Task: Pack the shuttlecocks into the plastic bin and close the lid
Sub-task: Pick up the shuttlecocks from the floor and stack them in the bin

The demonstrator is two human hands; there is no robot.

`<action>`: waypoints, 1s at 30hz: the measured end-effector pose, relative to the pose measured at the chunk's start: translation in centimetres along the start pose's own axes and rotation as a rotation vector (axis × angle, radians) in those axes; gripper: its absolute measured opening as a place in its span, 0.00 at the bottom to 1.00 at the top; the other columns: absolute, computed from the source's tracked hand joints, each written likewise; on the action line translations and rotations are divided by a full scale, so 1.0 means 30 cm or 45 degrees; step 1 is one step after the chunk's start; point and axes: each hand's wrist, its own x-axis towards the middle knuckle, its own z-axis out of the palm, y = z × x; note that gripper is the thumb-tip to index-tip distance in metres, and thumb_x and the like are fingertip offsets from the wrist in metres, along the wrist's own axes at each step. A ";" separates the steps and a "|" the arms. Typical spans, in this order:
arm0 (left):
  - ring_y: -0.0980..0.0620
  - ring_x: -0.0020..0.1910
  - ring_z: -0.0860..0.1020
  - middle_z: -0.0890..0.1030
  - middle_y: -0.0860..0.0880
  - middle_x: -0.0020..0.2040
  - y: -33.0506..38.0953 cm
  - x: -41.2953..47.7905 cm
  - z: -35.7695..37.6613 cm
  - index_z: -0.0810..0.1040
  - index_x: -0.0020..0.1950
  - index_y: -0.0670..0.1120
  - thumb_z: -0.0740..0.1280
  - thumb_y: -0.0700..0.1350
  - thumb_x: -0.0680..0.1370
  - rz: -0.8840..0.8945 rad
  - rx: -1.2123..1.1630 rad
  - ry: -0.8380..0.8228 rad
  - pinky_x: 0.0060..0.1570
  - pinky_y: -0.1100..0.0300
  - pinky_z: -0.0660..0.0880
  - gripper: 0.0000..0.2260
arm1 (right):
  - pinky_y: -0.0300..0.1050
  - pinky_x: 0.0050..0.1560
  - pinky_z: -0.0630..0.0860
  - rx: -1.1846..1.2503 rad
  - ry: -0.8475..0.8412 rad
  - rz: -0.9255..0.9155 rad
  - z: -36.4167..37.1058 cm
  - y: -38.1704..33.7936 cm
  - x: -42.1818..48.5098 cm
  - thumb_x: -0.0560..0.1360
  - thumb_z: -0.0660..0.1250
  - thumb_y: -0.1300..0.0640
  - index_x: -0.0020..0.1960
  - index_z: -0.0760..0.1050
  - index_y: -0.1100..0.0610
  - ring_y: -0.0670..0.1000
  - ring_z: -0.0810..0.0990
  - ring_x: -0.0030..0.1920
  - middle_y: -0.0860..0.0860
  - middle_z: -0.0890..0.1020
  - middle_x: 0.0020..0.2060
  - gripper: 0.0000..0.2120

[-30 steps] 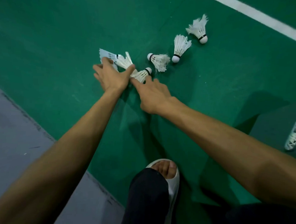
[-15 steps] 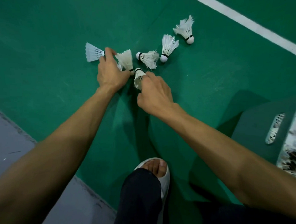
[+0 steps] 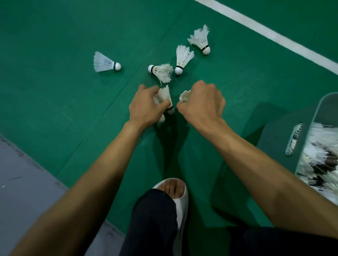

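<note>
My left hand (image 3: 146,106) grips two white shuttlecocks (image 3: 165,98) above the green floor. My right hand (image 3: 203,104) is curled round one shuttlecock (image 3: 185,96), whose feathers stick out at the thumb side. Several shuttlecocks lie on the floor beyond the hands: one far left (image 3: 105,62), one frayed (image 3: 160,72), one upright-looking (image 3: 182,59) and one at the back (image 3: 201,41). The grey plastic bin (image 3: 279,139) stands at the right edge, holding many shuttlecocks (image 3: 324,158). No lid is in view.
A white court line (image 3: 273,33) crosses the top right. A grey floor strip (image 3: 19,170) borders the green mat at lower left. My foot in a white slipper (image 3: 175,189) and dark trouser leg sit at the bottom centre.
Both hands have lifted off the floor and drawn back toward me, each holding shuttlecocks. The leftmost shuttlecock stays on the floor. The bin has come further into view at the right.
</note>
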 end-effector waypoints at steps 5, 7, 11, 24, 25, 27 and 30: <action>0.50 0.39 0.72 0.78 0.48 0.39 0.118 -0.161 0.002 0.75 0.38 0.44 0.66 0.58 0.68 -0.012 -0.464 0.049 0.40 0.51 0.67 0.17 | 0.41 0.29 0.62 0.104 -0.076 0.068 -0.131 0.075 -0.004 0.67 0.70 0.45 0.41 0.74 0.56 0.58 0.74 0.37 0.50 0.71 0.30 0.14; 0.53 0.35 0.69 0.76 0.51 0.34 0.205 -0.196 -0.016 0.77 0.39 0.41 0.68 0.53 0.69 0.016 -0.696 0.068 0.37 0.53 0.67 0.15 | 0.40 0.28 0.59 0.176 -0.059 0.084 -0.211 0.126 -0.008 0.65 0.69 0.46 0.39 0.73 0.56 0.58 0.73 0.36 0.51 0.71 0.30 0.14; 0.56 0.32 0.67 0.73 0.55 0.31 0.472 -0.247 -0.057 0.76 0.39 0.40 0.71 0.43 0.72 0.222 -0.924 -0.021 0.33 0.57 0.64 0.08 | 0.41 0.30 0.65 0.423 -0.039 0.115 -0.434 0.284 -0.038 0.68 0.68 0.50 0.44 0.79 0.60 0.54 0.74 0.32 0.52 0.79 0.34 0.13; 0.54 0.30 0.75 0.79 0.53 0.31 1.098 -0.521 0.268 0.77 0.36 0.48 0.67 0.59 0.68 0.785 -0.306 -0.614 0.33 0.56 0.72 0.14 | 0.45 0.38 0.71 0.345 0.213 0.808 -0.682 1.109 -0.522 0.72 0.66 0.60 0.49 0.82 0.67 0.53 0.75 0.36 0.64 0.81 0.38 0.12; 0.52 0.30 0.76 0.79 0.52 0.30 1.102 -0.537 0.296 0.77 0.36 0.47 0.66 0.60 0.68 0.797 -0.258 -0.635 0.34 0.56 0.73 0.16 | 0.44 0.42 0.73 0.331 0.219 0.852 -0.661 1.134 -0.544 0.73 0.67 0.61 0.48 0.84 0.64 0.54 0.79 0.40 0.62 0.83 0.40 0.10; 0.50 0.29 0.72 0.74 0.52 0.28 1.096 -0.566 0.344 0.73 0.35 0.44 0.65 0.62 0.68 0.839 -0.155 -0.710 0.32 0.56 0.69 0.21 | 0.40 0.48 0.73 0.317 0.246 0.954 -0.621 1.172 -0.576 0.74 0.68 0.61 0.48 0.85 0.58 0.53 0.79 0.45 0.55 0.81 0.39 0.08; 0.50 0.28 0.68 0.68 0.51 0.28 1.069 -0.592 0.389 0.69 0.34 0.44 0.64 0.64 0.67 0.908 0.034 -0.811 0.32 0.57 0.61 0.22 | 0.46 0.52 0.79 0.333 0.329 1.077 -0.554 1.204 -0.587 0.71 0.68 0.62 0.46 0.84 0.59 0.59 0.82 0.48 0.57 0.83 0.42 0.08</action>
